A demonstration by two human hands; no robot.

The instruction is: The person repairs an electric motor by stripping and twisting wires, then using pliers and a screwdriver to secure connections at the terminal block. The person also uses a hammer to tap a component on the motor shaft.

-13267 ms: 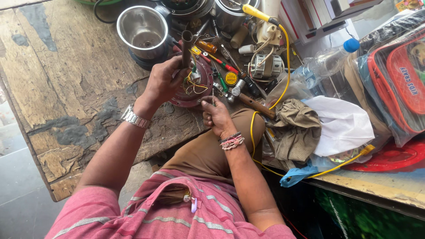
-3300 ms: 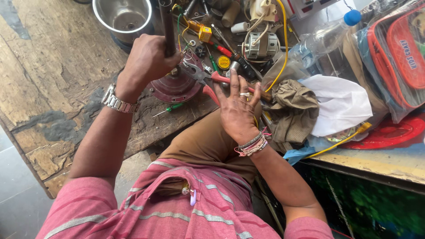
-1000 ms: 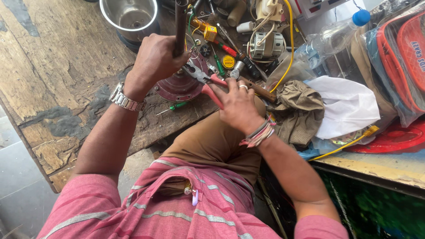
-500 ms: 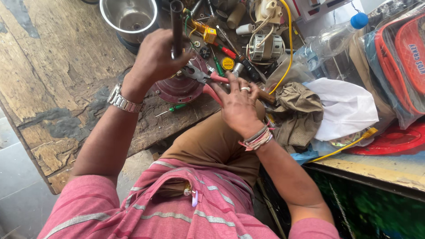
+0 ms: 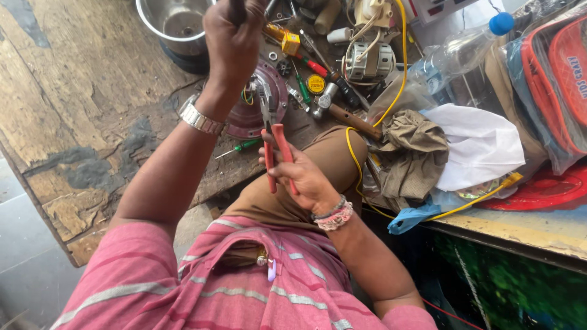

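The right hand (image 5: pixel 306 177) is closed around the 2 red handles of the pliers (image 5: pixel 273 137), its fingers wrapped over them with the handles only slightly apart. The plier tips are pointed away from the body and are laid against the round maroon motor base (image 5: pixel 254 107), which rests on the worn wooden tabletop (image 5: pixel 79 91) just beyond the knee. The left hand (image 5: pixel 234 36) is raised above the base, a metal watch (image 5: pixel 200 119) on its wrist, and its fingers are clenched tight around a dark handle (image 5: pixel 237 7) whose upper end is cut off by the frame edge; what tool it belongs to cannot be told.

A steel bowl (image 5: pixel 174 21) is seen at the far edge, left of the raised hand. A green screwdriver (image 5: pixel 239 147) lies near the base on its near left side. To the right, a hammer (image 5: pixel 345 113), a small motor (image 5: pixel 368 60) and a yellow cable (image 5: pixel 402 55) are scattered, and beyond them a brown rag (image 5: pixel 413 150), a white cloth (image 5: pixel 483 143) and a plastic bottle (image 5: pixel 458 52).
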